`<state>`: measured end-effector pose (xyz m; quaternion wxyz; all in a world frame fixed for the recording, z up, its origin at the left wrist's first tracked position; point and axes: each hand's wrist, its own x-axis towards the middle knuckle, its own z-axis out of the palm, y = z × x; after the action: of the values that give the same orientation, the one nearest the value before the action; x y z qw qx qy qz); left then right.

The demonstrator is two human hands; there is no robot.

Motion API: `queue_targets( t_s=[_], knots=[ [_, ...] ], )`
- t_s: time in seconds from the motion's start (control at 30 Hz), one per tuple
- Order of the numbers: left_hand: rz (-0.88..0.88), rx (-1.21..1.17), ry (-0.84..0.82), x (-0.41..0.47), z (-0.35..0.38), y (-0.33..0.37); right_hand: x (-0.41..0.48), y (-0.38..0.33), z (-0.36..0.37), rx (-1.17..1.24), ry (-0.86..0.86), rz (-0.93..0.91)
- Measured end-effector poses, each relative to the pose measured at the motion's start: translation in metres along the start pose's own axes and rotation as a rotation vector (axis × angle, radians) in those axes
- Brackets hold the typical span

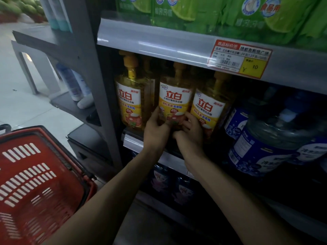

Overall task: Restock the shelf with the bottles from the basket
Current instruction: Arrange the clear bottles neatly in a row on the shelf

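Three yellow pump bottles of dish soap stand in a row on the middle shelf (134, 141). Both hands hold the middle bottle (174, 98) low down: my left hand (156, 129) wraps its left side, my right hand (191, 131) its lower right and base. A left bottle (130, 101) and a right bottle (208, 110) flank it closely. More bottles stand behind them in the dark. The red plastic basket (35, 183) sits at the lower left, and what I see of its inside holds no bottles.
Green refill pouches (247, 13) fill the shelf above, whose edge carries a price tag (238, 59). Large blue-labelled water jugs (276, 138) crowd the right of the middle shelf. Dark pouches (168, 181) sit on the shelf below. A side rack holds white bottles (74, 84).
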<state>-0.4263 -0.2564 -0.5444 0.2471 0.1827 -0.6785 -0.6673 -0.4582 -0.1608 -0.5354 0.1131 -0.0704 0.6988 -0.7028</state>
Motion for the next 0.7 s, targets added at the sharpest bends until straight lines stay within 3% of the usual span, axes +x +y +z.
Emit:
queue_targets(
  t_s=[0.7],
  knots=[
    [-0.007,-0.035,0.009,0.0004,0.0032,0.0023,0.0014,0.006,0.0078,-0.102,-0.036,-0.026]
  ],
)
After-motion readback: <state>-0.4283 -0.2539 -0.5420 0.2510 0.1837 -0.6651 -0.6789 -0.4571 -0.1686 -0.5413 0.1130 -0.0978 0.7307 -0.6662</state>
